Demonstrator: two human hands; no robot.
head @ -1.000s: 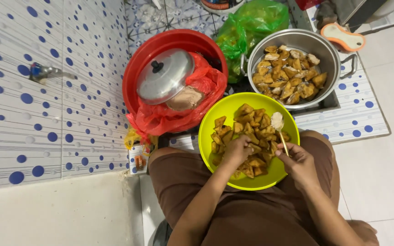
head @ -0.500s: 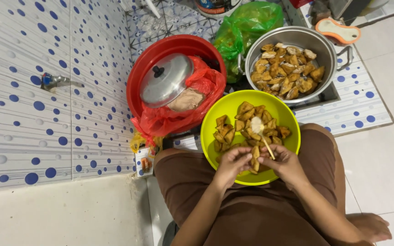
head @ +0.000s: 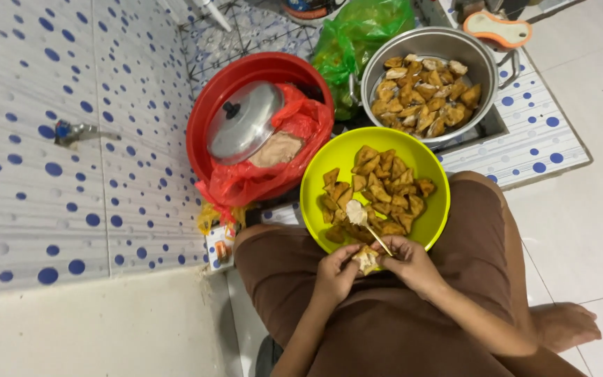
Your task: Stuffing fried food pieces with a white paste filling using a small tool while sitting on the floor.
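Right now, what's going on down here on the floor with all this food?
A person sits on the floor with a yellow-green bowl of fried tofu pieces on their lap. The left hand holds one tofu piece at the bowl's near edge, while the right hand holds a thin stick with a lump of pale filling on its tip. Beyond stand a metal pot of more tofu and a red basin holding a metal lid.

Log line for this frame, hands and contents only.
left hand: holds tofu piece | right hand: spoon | yellow bowl: fried tofu
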